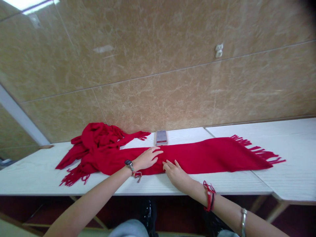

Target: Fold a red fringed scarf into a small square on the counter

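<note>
A long red scarf with fringed ends lies stretched flat along a white table. My left hand rests flat on its middle, fingers spread and pointing right; a watch and a red cord are on that wrist. My right hand lies flat on the scarf's near edge just to the right, fingers extended. The two hands are close together, almost touching. More red fringed scarf fabric is bunched in a heap at the left, joined to or overlapping the flat scarf.
A phone lies face up just behind the scarf near the wall. A second white table adjoins at the right. A brown marble-look wall stands right behind. Dark floor and my knees show below the table's front edge.
</note>
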A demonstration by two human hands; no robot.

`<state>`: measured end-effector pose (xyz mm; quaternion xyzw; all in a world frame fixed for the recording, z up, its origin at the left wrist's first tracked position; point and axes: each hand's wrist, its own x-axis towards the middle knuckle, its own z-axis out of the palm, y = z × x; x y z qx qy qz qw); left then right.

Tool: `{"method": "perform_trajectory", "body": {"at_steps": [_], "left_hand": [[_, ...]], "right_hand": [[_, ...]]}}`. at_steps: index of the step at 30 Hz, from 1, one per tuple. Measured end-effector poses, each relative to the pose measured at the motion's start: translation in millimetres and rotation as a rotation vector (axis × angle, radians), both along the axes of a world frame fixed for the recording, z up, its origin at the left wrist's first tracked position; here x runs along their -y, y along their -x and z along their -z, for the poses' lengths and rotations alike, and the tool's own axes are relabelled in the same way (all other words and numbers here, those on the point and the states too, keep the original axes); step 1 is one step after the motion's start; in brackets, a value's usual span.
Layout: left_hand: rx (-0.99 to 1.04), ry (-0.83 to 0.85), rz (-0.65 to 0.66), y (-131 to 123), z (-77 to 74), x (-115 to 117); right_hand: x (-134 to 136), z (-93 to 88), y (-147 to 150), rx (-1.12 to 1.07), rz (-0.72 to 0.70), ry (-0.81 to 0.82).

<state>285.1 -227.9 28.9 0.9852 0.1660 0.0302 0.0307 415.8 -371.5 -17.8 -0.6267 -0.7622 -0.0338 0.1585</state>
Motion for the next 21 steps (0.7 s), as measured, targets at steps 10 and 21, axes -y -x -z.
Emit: {"method": "perform_trajectory", "body": {"at_steps": [10, 21], "left_hand": [[-0.240, 0.103, -0.120, 8.8, -7.9, -24.4], [0.076, -0.072, 0.154, 29.4, -1.6, -3.3]], "right_hand": [[-0.7, 2.4, -1.6, 0.023, 0.005, 0.001], [-0.6, 2.2, -1.2, 0.015, 0.050, -0.025]]}}
